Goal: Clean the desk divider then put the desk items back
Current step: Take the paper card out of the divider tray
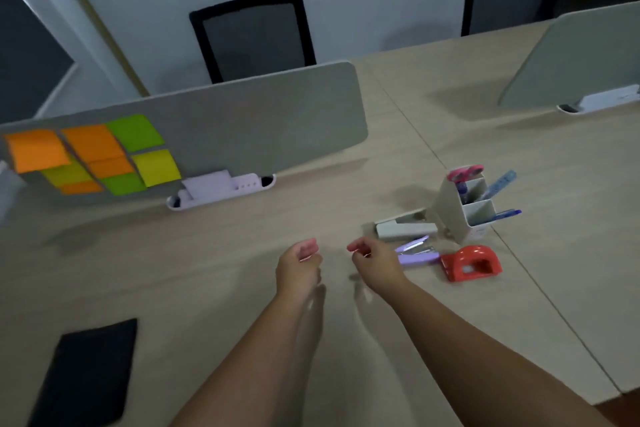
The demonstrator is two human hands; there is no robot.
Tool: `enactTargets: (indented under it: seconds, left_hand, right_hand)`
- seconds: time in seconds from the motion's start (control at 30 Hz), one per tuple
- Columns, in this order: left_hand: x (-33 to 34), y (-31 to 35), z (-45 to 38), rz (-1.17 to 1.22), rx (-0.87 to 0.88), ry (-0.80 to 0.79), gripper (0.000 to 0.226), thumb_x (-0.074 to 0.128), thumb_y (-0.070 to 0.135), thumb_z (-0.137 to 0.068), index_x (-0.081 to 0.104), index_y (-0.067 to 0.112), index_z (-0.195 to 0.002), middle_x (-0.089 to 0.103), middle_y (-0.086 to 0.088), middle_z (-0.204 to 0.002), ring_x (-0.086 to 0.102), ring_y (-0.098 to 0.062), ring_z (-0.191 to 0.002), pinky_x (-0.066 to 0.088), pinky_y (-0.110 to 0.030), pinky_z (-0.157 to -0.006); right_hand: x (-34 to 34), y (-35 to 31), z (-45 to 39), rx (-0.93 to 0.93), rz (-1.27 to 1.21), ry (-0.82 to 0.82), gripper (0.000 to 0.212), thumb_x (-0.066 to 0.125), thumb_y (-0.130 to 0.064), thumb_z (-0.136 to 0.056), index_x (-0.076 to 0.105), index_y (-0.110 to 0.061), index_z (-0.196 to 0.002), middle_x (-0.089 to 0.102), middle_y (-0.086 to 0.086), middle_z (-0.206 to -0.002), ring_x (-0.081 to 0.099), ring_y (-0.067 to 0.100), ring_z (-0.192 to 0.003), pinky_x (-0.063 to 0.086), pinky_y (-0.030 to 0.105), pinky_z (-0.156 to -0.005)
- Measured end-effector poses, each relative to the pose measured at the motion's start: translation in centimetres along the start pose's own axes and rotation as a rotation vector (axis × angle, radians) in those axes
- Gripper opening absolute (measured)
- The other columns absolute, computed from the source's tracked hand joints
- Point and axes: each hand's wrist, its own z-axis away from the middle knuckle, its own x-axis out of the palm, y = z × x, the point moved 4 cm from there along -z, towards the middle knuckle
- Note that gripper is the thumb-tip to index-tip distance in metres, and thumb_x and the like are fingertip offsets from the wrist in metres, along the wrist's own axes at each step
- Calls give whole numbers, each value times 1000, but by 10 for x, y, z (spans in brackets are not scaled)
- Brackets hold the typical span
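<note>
The grey desk divider (pixel 242 128) stands across the far side of the desk, with orange, green and yellow sticky notes (pixel 93 156) on its left part. My left hand (pixel 299 265) and my right hand (pixel 375 262) hover over the middle of the desk with fingers loosely curled and nothing in them. Just right of my right hand lie a purple stapler (pixel 417 251), a white stapler (pixel 405 227) and a red tape dispenser (pixel 472 263). Behind them a white pen holder (pixel 464 215) leans, holding pens and a ruler.
A lilac cloth (pixel 207 185) lies on the white divider bracket (pixel 221 196). A black pad (pixel 86 374) sits at the near left. A second divider (pixel 575 59) stands far right. Two black chairs (pixel 254 35) are behind the desk.
</note>
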Motion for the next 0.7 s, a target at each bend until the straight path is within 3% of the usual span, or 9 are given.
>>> enactTargets:
  seconds: [0.13, 0.2, 0.27, 0.33, 0.43, 0.57, 0.63, 0.7]
  left_hand:
    - [-74, 1, -42, 33, -43, 67, 29, 60, 4, -86, 64, 10, -113, 68, -7, -100, 62, -17, -76, 50, -28, -69]
    - [-111, 4, -65, 56, -54, 130, 30, 60, 3, -85, 63, 7, -115, 67, -8, -97, 61, -19, -81, 49, -31, -78]
    - [-145, 7, -88, 65, -63, 185, 32, 60, 4, -85, 63, 7, -116, 67, -10, -100, 60, -19, -79, 48, -27, -74]
    - [-174, 9, -114, 55, -62, 220, 31, 59, 6, -85, 62, 9, -116, 67, -11, -101, 59, -18, -75, 48, -18, -60]
    - [-206, 11, -156, 36, -61, 259, 34, 59, 12, -85, 61, 14, -119, 67, -9, -102, 59, -17, -67, 46, -13, -49]
    - [-225, 14, -207, 9, -67, 238, 49, 58, 21, -80, 56, 18, -129, 67, -9, -114, 65, -24, -83, 49, -27, -73]
    - [-228, 13, -227, -8, -60, 236, 57, 55, 30, -76, 54, 22, -133, 65, -8, -121, 66, -28, -95, 53, -36, -85]
    - [-231, 17, -243, -21, -33, 225, 57, 58, 28, -73, 56, 24, -130, 67, -5, -111, 66, -27, -91, 53, -42, -86]
  right_hand:
    - [68, -42, -22, 5, 2, -128, 27, 47, -2, -87, 67, -8, -105, 57, 8, -87, 50, 4, -57, 33, 2, -37]
    - [100, -62, -35, 20, 3, -161, 28, 48, -6, -88, 66, -10, -108, 57, 6, -88, 51, 5, -58, 34, 4, -37]
    - [130, -82, -50, 21, 7, -170, 31, 49, -10, -87, 65, -14, -114, 60, 3, -90, 53, 6, -56, 38, 9, -42]
    - [159, -102, -68, 22, -7, -171, 35, 51, -12, -87, 62, -15, -120, 60, 3, -91, 54, 8, -56, 40, 14, -49]
    - [193, -126, -98, 26, -43, -146, 42, 53, -14, -87, 57, -15, -129, 61, 3, -95, 57, 16, -66, 49, 24, -68]
    - [227, -142, -140, 54, -39, -107, 51, 55, -19, -84, 52, -15, -135, 62, 8, -127, 61, 28, -109, 47, 40, -100]
    - [238, -147, -154, 73, -56, -81, 51, 56, -19, -85, 50, -14, -136, 59, 7, -132, 58, 28, -117, 44, 41, -104]
    - [250, -152, -166, 93, -89, -65, 52, 58, -21, -86, 49, -14, -137, 62, 6, -125, 58, 28, -115, 45, 41, -103]
